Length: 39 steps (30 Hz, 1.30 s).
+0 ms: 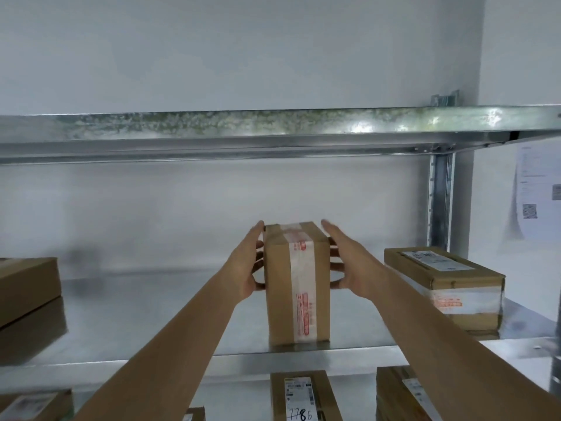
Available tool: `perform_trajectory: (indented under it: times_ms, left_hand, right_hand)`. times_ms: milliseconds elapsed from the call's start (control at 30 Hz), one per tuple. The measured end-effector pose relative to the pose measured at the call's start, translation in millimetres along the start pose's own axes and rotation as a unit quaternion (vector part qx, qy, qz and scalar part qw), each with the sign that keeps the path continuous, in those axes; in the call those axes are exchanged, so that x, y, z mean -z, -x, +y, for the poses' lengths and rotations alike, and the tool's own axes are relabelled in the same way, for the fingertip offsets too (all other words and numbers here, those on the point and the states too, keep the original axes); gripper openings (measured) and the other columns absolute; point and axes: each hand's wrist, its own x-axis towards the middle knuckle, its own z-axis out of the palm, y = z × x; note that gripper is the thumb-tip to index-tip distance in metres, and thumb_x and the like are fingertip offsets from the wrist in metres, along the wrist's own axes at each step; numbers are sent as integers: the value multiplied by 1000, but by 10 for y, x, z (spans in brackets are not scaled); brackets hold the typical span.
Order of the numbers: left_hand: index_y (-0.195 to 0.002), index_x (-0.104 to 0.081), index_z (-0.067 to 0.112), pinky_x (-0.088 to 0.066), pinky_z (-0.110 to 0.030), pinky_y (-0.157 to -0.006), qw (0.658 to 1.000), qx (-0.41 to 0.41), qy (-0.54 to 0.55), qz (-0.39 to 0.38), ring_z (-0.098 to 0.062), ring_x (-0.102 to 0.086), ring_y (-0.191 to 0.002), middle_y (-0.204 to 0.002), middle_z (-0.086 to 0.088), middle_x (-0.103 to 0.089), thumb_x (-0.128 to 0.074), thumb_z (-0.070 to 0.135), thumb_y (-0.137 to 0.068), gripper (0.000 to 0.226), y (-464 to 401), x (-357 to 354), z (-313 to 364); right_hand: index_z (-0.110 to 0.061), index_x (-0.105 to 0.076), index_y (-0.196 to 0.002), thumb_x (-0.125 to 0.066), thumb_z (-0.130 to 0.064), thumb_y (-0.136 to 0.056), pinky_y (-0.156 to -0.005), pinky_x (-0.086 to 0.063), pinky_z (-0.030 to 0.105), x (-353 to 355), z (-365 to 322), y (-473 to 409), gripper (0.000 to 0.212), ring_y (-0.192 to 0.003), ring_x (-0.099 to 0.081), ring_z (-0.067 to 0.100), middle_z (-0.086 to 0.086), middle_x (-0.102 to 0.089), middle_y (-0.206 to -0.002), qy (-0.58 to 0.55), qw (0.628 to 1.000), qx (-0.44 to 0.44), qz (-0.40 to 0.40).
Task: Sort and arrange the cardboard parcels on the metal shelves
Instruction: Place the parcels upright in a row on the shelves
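A tall cardboard box (297, 284), sealed with a strip of printed clear tape down its near face, stands upright on the middle metal shelf (151, 314), close to the shelf's near edge. The left hand (247, 265) presses against the box's left side and the right hand (346, 265) against its right side; on both hands the fingers are nearly straight and only slightly spread, lying flat on the cardboard, with the thumbs toward the near face. The box appears to rest on the shelf rather than hang in the grip. To the right, well apart, a flat labelled parcel (443, 287) lies on the same shelf; at the far left, a stack of brown boxes (28, 302) is partly in view. More labelled parcels (303, 396) sit on the shelf below. The step in hand appears to be placement of the upright box. The next move likely calls for squaring it up and then releasing both sides evenly, so that the tall box does not tip.
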Motion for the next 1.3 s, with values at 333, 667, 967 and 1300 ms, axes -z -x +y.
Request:
perform_trajectory:
  times_ms: [333, 667, 967, 1300]
  left_hand:
    - [-138, -55, 15, -42, -68, -105, 991, 84, -90, -43, -34, -53, -129, -140, -13, -56, -91, 66, -51, 107, -284, 113, 107]
    - [-127, -70, 23, -35, -74, -106, 976, 113, -143, -122, -41, -61, -121, -128, -13, -70, -81, 58, -65, 72, -420, 22, 140]
    - [-127, -70, 21, -34, -76, -106, 975, 112, -144, -126, -42, -60, -122, -129, -15, -69, -78, 52, -64, 70, -549, 38, 102]
    - [-128, -69, 21, -34, -76, -105, 977, 116, -131, -123, -42, -59, -124, -132, -14, -66, -79, 48, -62, 72, -626, 16, 67]
  right_hand:
    - [-18, -72, -112, -71, -56, -86, -98, -51, 64, 107, -279, -145, 46, -108, -65, 34, 12, -67, -119, 95, 993, -65, -32]
    - [-16, -71, -120, -76, -55, -84, -85, -51, 74, 64, -268, -321, 53, -103, -67, 46, 20, -67, -119, 101, 985, -112, -85]
    - [-16, -71, -116, -73, -48, -89, -82, -53, 72, 54, -268, -363, 42, -101, -69, 45, 21, -70, -115, 113, 986, -104, -63]
    - [-14, -72, -114, -73, -42, -89, -80, -54, 71, 65, -234, -360, 37, -94, -71, 40, 19, -71, -109, 102, 989, -95, -46]
